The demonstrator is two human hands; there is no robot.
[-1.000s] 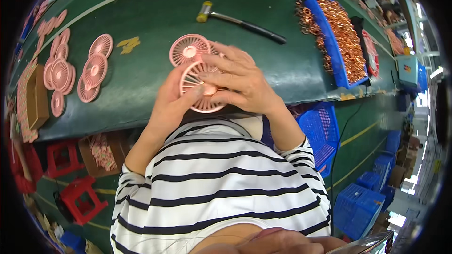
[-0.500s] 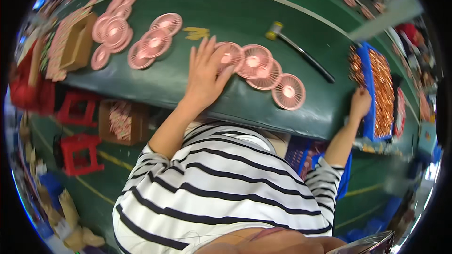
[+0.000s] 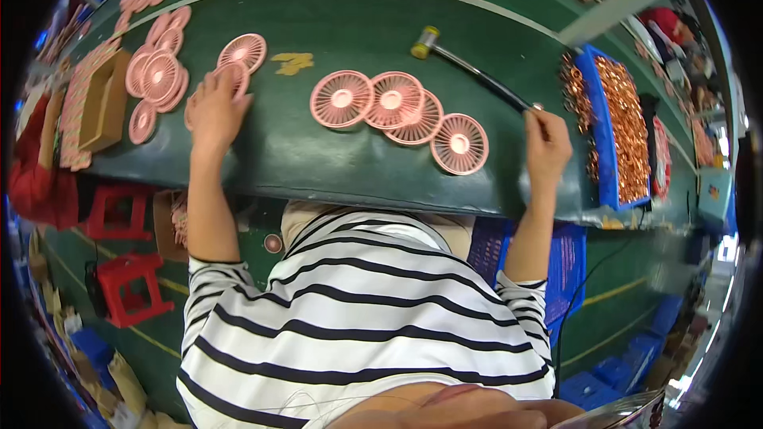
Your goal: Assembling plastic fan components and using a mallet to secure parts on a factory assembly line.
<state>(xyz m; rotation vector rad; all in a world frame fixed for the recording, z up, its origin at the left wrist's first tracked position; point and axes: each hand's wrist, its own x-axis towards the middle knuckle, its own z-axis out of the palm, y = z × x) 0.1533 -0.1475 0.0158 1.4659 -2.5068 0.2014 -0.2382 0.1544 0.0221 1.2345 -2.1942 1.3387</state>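
Left hand [image 3: 213, 113] is spread over a pink grille [image 3: 234, 78], left on the surface [image 3: 282, 151]. Right hand [image 3: 548, 143] apparently pinches a shiny piece [image 3: 538, 106] near the hammer [image 3: 481, 77]. Step: seemingly grille pickup; next move likely calls for gripping its rim.

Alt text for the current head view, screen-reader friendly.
A person's left hand lies over pink spoked grilles on a green worktable, while the right hand, fingers curled, is at the handle end of a hammer. Four more grilles lie between the hands; a blue bin of copper-coloured parts stands at right.
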